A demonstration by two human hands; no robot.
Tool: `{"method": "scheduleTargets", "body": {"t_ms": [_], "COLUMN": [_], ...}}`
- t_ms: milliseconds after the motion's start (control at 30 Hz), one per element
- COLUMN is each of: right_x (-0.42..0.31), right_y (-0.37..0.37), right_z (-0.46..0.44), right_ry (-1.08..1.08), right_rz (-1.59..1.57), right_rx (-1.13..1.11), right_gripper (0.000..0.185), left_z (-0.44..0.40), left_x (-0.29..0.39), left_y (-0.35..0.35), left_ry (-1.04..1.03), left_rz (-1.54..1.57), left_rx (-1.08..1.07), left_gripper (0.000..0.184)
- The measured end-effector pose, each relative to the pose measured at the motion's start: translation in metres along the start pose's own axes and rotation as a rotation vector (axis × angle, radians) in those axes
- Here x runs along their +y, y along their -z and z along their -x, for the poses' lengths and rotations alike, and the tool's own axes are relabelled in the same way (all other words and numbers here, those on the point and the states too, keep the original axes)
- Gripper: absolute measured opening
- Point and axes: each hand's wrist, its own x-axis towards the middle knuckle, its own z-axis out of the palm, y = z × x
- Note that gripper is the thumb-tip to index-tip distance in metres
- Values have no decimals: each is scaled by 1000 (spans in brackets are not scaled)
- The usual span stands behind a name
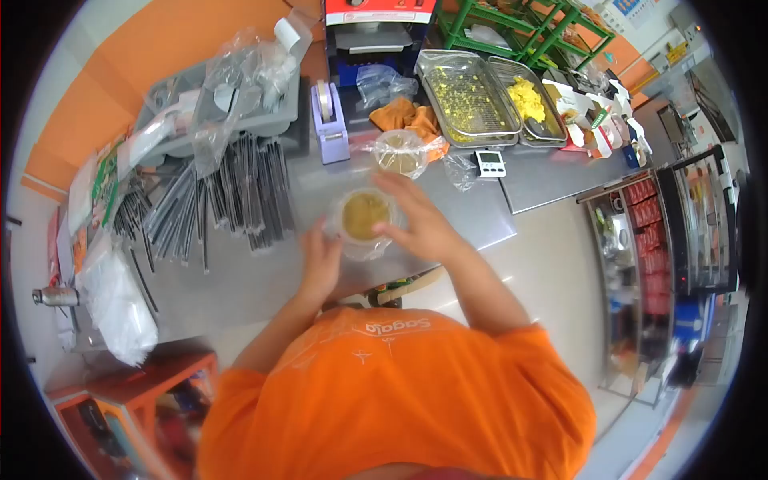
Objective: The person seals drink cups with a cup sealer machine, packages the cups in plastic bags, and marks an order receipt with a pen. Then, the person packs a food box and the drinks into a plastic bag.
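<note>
A round clear plastic bowl [366, 214] with yellow-brown contents stands near the front edge of the metal counter. Clear plastic film shows around its lower side. My left hand [322, 258] holds the bowl's left side with its fingertips. On the other side, my right hand [418, 220] has its fingers stretched apart, the thumb at the rim and the other fingers reaching past the far edge; it is a little blurred. Just behind is a second plastic bowl [400, 154] with similar contents and film about it.
A lilac tape dispenser [330, 128] stands behind left, beside many wrapped dark straws [248, 188] and a grey bin [280, 112]. Behind right are an orange cloth [406, 118], a white timer [490, 164] and metal trays [468, 96] with yellow bits. A sealing machine [378, 36] stands at the back.
</note>
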Motion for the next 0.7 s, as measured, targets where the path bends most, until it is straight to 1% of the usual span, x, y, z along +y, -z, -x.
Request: {"method": "scheduleTargets", "body": {"t_ms": [33,67,100,133,167,200,233,267,300,333,367,400,433,500,533,600,633,700], "right_x": [8,27,44,46,44,44,43,40,36,36,35,33,19,-20,-30,-43,-56,-78], "right_y": [-2,-22,-45,-57,-70,-74,-69,-59,-53,-49,-46,-41,-26,15,27,49,57,65], "right_z": [13,32,52,60,62,61,56,47,40,34,29,26,22,5,5,13,12,10], "right_ry": [-152,-441,-737,-745,-906,-1046,-1033,-953,-879,-874,-694,-518,-523,-535,-532,-253,-248,127], "right_rz": [-184,-366,-555,-566,-861,-1156,-1160,-1150,-1139,-1145,-892,-636,-634,-667,-672,-313,-308,-187], "right_rx": [159,125,84,97,141,179,184,298,411,416,352,287,293,192,193,250,257,546], "right_gripper": [51,41,33,33,28,24,24,21,19,19,17,15,15,12,12,8,8,14], "left_z": [-8,-17,-25,-29,-30,-32,-33,-31,-29,-26,-24,-25,-23,-20,-17,-13,-15,-18], "left_x": [-2,1,2,5,12,22,32,42,55,70,78,73,73,76,79,86,81,68], "left_y": [4,9,15,19,19,19,18,17,15,11,8,6,4,-1,-1,0,1,3], "left_ry": [-407,-420,-188,50,46,35,23,-138,-146,-447,-743,-636,-639,-722,-722,-771,-781,-560], "left_rz": [-367,-369,-180,3,-11,89,191,167,160,-47,-254,-335,-333,-581,-587,-721,-719,-93], "left_rx": [223,221,31,-161,-172,-96,-15,-8,-8,-4,-1,-139,-147,-64,-63,-104,-102,-94], "left_gripper": [30,30,26,23,23,18,16,13,13,10,8,7,7,11,11,11,11,9]}}
